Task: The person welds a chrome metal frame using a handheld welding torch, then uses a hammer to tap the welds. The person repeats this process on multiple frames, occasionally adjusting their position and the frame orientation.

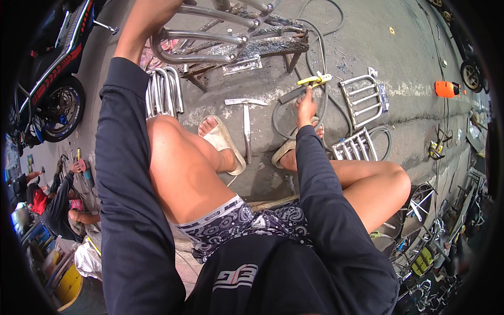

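Sits low with knees spread and sandalled feet flat on the grey ground. Reaches up with the left hand [155,14] to the near left end of the tubular metal frame [210,37], at the upper edge of the view, with the fingers cut off there. Cannot tell whether wrapped around the tube or merely laid against it. Has the frame over a rough, charred stand [273,47], ahead and left of centre. Stretches the right hand [306,110] forward past the right foot, up to a yellow clamp [315,80] among loops of grey cable [323,55]. Cannot tell whether gripping the clamp or only touching it. Keeps a hammer [247,126] on the ground between the feet, head pointing away, and a bundle of bent tubes [164,92] just beyond the left knee. To the right of the clamp, shows a ladder-like frame [363,96] lying flat, with a smaller barred frame [356,147] nearer the right knee. Farther right, includes an orange container [446,89]; at far left, a parked motorcycle [55,107] and a crouching co-worker [60,210]
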Demonstrator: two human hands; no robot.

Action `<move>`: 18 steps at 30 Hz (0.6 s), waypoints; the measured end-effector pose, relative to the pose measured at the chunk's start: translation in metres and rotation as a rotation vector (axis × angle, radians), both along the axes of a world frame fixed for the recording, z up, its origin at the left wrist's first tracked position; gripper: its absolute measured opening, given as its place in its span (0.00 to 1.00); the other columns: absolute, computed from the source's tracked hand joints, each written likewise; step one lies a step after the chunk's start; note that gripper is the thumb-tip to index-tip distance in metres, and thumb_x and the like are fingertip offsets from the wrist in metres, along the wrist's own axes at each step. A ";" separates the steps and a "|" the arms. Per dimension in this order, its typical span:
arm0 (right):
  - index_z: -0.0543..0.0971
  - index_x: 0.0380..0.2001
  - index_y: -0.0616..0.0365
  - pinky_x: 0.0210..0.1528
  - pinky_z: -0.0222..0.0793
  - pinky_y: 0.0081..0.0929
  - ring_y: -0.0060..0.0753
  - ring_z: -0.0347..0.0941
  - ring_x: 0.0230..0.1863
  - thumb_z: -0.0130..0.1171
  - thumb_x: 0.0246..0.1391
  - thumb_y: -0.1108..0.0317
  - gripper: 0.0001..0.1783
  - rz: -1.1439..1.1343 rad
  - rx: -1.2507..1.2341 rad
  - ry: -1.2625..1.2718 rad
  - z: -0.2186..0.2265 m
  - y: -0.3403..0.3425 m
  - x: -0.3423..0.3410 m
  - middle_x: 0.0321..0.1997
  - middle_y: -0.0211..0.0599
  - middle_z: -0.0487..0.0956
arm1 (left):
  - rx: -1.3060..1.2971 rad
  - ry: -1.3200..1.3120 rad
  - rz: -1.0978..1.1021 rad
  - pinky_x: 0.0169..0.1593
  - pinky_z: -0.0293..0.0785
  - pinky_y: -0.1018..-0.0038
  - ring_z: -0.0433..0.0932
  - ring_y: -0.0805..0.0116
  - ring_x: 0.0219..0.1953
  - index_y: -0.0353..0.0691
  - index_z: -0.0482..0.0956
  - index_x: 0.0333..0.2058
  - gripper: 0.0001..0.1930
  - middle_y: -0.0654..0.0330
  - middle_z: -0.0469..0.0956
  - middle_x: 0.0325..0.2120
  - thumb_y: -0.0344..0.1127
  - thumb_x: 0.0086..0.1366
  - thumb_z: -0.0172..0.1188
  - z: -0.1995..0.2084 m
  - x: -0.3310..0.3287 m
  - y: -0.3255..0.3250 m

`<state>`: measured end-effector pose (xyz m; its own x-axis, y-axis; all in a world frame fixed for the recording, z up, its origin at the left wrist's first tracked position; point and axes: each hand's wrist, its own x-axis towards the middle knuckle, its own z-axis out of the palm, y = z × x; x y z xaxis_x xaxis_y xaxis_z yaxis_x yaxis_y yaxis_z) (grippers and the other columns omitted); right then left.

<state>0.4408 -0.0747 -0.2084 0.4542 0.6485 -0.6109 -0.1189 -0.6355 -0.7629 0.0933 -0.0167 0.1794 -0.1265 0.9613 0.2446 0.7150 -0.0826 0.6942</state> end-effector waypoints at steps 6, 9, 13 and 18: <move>0.77 0.48 0.59 0.40 0.69 0.33 0.31 0.73 0.40 0.67 0.49 0.26 0.44 0.065 -0.081 0.276 -0.033 0.052 0.017 0.43 0.36 0.74 | -0.133 0.036 0.119 0.47 0.83 0.70 0.84 0.65 0.44 0.35 0.69 0.68 0.34 0.50 0.82 0.49 0.30 0.62 0.67 0.001 -0.006 -0.002; 0.76 0.44 0.55 0.34 0.66 0.33 0.31 0.70 0.33 0.71 0.49 0.32 0.37 -0.066 -0.051 0.277 -0.035 0.050 0.004 0.35 0.30 0.71 | -0.020 0.078 0.055 0.47 0.83 0.70 0.84 0.66 0.43 0.35 0.69 0.67 0.35 0.52 0.84 0.45 0.30 0.63 0.71 -0.004 -0.009 -0.001; 0.72 0.50 0.54 0.37 0.71 0.41 0.37 0.70 0.42 0.72 0.51 0.36 0.38 -0.318 0.200 0.510 -0.008 0.044 0.001 0.46 0.35 0.68 | 0.022 -0.087 0.096 0.44 0.84 0.72 0.86 0.68 0.38 0.34 0.71 0.66 0.30 0.52 0.85 0.41 0.31 0.67 0.69 -0.015 -0.018 -0.001; 0.69 0.50 0.53 0.29 0.72 0.36 0.35 0.72 0.31 0.72 0.54 0.40 0.35 -0.309 0.458 0.413 0.081 0.033 0.027 0.39 0.33 0.68 | 0.005 -0.121 0.161 0.41 0.83 0.72 0.85 0.68 0.36 0.35 0.71 0.65 0.28 0.55 0.86 0.36 0.32 0.69 0.67 -0.028 -0.039 -0.004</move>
